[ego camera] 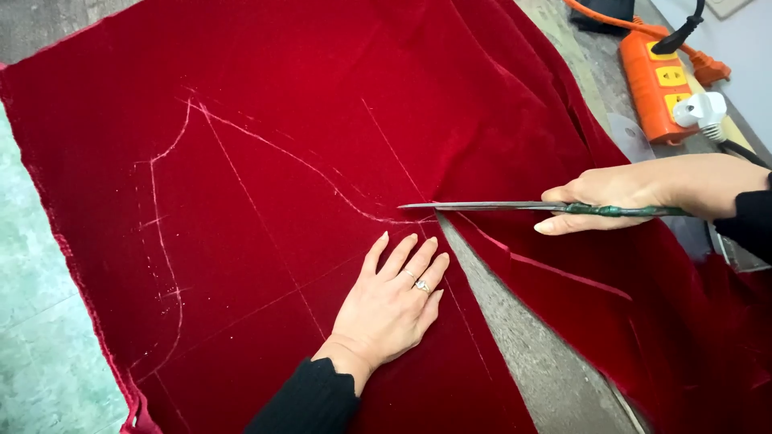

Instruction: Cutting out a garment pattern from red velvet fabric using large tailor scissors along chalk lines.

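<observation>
A large piece of red velvet cloth (265, 145) lies spread over a grey table, marked with white chalk lines and curves. My left hand (392, 301) lies flat on the cloth, fingers apart, a ring on one finger, just below the chalk curve. My right hand (635, 193) grips long scissors (498, 206) with green handles. Their blades point left and reach the end of a cut in the cloth. The cut piece of red cloth (643, 321) falls away to the lower right, baring a wedge of table.
The bare grey table top (531, 354) shows in the cut gap. An orange power strip (663, 80) with a white plug (698, 108) and a black cord sits at the upper right. A pale green floor (32, 305) lies to the left beyond the cloth's edge.
</observation>
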